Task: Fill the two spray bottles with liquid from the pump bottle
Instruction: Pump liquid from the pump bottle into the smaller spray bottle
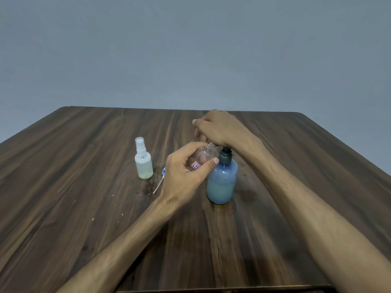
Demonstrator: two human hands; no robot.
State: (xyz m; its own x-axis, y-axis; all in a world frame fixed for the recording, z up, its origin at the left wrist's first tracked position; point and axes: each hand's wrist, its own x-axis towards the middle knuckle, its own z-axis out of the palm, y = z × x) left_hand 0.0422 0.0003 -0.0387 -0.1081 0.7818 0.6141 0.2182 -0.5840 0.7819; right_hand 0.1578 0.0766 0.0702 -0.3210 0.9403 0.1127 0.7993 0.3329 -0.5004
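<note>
The left hand (186,172) gripped a small clear spray bottle (201,158), fingers curled round its far side and the thumb pressed along its near side, just above a red-and-white label (196,166). The bottle was held off the table, tilted so that its open neck pointed up and to the right, toward the head of the pump bottle (222,180). That blue pump bottle stood upright on the wooden table (211,240), immediately to the right of the left hand's grip and touching or very nearly touching the thumb tip; pale liquid filled roughly its lower half. The right hand (220,130) rested on top of the pump, just above and beyond the held bottle's neck, with its palm down and its fingers bent over the pump head; the head itself was hidden under the hand, so whether the fingers pressed flat or curled round it could not be told. Well to the left of the grip stood a second spray bottle (143,160), upright, white sprayer fitted, with pale yellowish liquid inside. Between that bottle and the left hand lay a loose sprayer top (159,181) with a blue cap and a thin white dip tube, partly hidden behind the hand.
</note>
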